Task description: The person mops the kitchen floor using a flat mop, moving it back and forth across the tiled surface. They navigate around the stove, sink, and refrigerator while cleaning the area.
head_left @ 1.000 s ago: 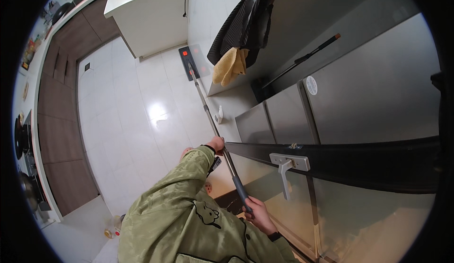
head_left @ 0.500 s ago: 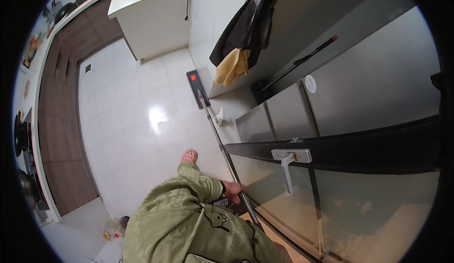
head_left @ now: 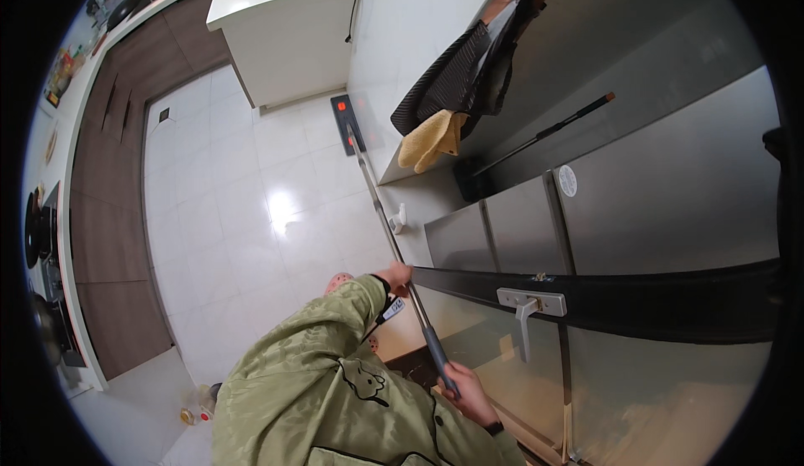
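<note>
I hold a flat floor mop with a long metal pole point(head_left: 388, 227) and a dark grey grip at its near end. My left hand point(head_left: 399, 277) is wrapped round the pole partway down. Lower on it, my right hand point(head_left: 469, 392) is closed on the grey grip near my body. The mop's flat dark head point(head_left: 345, 123) with orange-red patches lies on the white tiled floor point(head_left: 226, 206), close to the wall corner by the white counter block. A white spray bottle point(head_left: 399, 218) stands on the floor just right of the pole.
A door with a white lever handle point(head_left: 526, 305) stands open at my right. Beyond it are a steel fridge point(head_left: 662, 190), a long-handled broom-like tool point(head_left: 536, 138), and a hanging dark bag point(head_left: 456, 81) with a yellow cloth point(head_left: 431, 141). Brown cabinets point(head_left: 109, 215) line the left.
The mop head has slid forward, away from me. My left hand has moved up and forward along with the pole. My right hand, hidden before, now shows on the grip.
</note>
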Tool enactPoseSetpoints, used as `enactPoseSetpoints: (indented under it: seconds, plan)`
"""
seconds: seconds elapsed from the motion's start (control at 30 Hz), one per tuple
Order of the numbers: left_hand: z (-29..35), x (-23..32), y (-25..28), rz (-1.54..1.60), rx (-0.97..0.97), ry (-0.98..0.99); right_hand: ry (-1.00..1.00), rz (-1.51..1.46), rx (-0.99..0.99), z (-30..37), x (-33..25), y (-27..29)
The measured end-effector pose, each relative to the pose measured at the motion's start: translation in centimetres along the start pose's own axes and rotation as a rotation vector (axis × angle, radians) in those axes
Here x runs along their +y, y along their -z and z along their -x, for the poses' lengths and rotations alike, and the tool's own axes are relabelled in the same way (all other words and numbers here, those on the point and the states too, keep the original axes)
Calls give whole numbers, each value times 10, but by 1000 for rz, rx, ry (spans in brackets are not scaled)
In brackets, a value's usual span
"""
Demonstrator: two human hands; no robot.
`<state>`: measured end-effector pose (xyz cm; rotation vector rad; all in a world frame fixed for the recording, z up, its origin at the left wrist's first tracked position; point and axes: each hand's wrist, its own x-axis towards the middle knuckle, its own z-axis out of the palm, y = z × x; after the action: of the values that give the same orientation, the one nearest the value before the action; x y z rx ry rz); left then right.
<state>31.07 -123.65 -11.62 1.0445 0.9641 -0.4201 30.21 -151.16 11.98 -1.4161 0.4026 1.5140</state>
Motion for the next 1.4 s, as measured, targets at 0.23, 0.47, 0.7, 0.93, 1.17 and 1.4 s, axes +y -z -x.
enactPoseSetpoints:
  seconds: [0.23, 0.47, 0.7, 0.93, 1.17, 1.4]
  plan:
    - [-17, 30, 18, -45, 206, 26, 45, 12, 111, -31, -38, -38]
    - [-55, -17, -8, -1602, -41, -375, 56, 78, 101, 31, 30, 12]
    - [84, -93, -116, -349, -399, 356, -115, 523, 423, 166, 88, 63]
    - [53, -70, -104, -240, -528, 266, -88, 406, 432, 148, 60, 74]
    - [-28, -13, -26, 159, 163, -133, 55, 61, 139, 31, -11, 15]
    - [-14, 30, 10, -19, 228, -130, 57, 78, 132, -26, -57, -31]
